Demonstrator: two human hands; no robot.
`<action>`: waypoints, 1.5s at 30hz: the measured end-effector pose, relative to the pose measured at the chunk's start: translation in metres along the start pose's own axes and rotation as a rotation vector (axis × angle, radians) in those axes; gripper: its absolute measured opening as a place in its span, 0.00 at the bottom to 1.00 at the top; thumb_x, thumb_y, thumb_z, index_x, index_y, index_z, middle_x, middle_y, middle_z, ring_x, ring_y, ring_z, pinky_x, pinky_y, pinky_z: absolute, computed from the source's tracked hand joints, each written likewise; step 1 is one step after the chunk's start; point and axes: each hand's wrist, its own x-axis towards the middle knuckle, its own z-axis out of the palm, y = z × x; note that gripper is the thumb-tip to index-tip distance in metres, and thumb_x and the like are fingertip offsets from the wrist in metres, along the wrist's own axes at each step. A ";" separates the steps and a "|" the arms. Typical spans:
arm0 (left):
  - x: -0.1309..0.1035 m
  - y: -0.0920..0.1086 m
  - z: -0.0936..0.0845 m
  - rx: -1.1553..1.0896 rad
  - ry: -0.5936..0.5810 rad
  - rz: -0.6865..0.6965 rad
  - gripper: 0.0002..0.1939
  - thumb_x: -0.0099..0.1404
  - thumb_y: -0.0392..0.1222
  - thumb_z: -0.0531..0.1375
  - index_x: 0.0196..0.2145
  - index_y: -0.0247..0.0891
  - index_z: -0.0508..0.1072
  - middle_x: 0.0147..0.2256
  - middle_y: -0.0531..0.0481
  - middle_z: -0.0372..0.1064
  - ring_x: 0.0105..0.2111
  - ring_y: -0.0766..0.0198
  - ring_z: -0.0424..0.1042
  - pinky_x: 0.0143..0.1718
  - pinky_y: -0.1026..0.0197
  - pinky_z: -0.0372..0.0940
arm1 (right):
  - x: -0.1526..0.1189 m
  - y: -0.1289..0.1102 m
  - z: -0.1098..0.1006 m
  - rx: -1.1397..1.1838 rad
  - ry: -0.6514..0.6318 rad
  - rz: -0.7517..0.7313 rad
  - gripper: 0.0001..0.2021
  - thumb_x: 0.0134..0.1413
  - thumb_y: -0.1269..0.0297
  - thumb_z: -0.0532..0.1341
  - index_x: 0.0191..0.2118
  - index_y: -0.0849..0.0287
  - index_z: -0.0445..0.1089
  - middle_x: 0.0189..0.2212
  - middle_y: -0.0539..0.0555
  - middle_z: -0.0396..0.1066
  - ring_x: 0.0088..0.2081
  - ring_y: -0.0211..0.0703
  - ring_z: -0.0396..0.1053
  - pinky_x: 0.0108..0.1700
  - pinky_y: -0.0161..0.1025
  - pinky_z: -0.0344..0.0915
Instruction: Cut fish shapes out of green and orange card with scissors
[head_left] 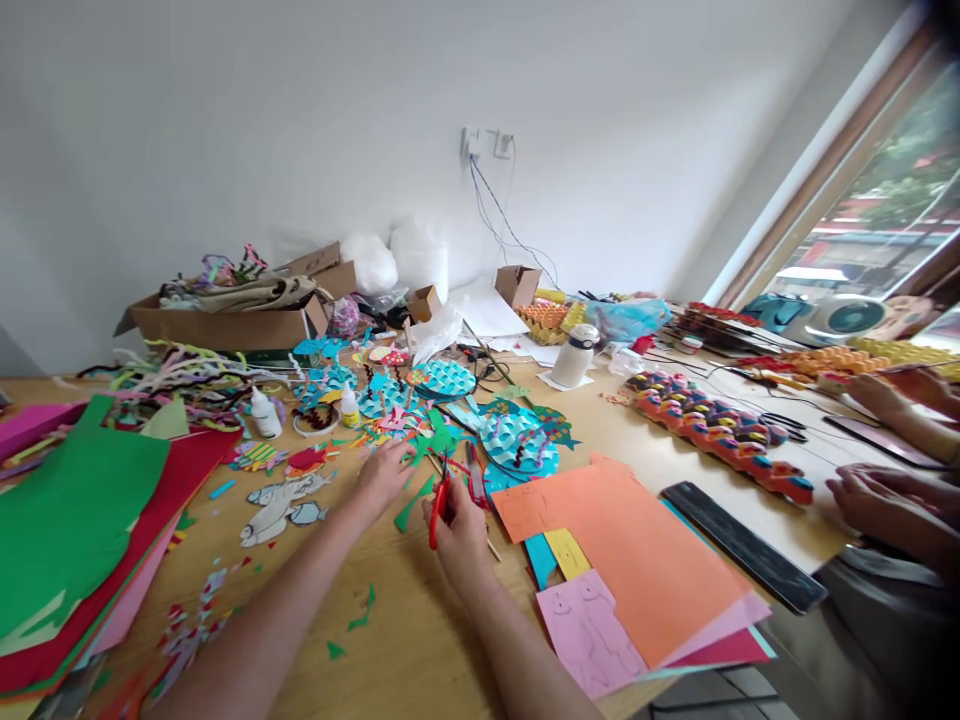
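My right hand (pixel 461 535) is wrapped round the red handles of a pair of scissors (pixel 441 500), whose blades point away from me. Their tips are close to a green paper piece (pixel 439 434) with an uneven outline. My left hand (pixel 384 478) is at the near left edge of that piece, fingertips closed on it; the thumb is partly hidden. A narrow green scrap (pixel 412 508) lies on the table between my hands. Just beyond the right hand are a blue paper-plate fish (pixel 517 440) and a red-handled tool (pixel 476 478).
Coloured paper sheets lie left (pixel 82 520) and right (pixel 637 550). Glue bottles (pixel 265 414), paper fish (pixel 281 505) and pipe cleaners (pixel 187 385) spread at left. A black ruler-like bar (pixel 742 545) and painted egg-carton strip (pixel 720 435) lie right, near another person's hands (pixel 892 505).
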 end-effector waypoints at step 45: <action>-0.068 0.097 0.097 -0.690 -0.340 -0.226 0.09 0.47 0.27 0.57 0.26 0.39 0.69 0.26 0.55 0.66 0.30 0.66 0.66 0.29 0.67 0.58 | -0.068 0.010 -0.190 -0.989 -0.129 0.614 0.10 0.55 0.69 0.50 0.43 0.62 0.63 0.36 0.62 0.73 0.37 0.50 0.70 0.25 0.35 0.47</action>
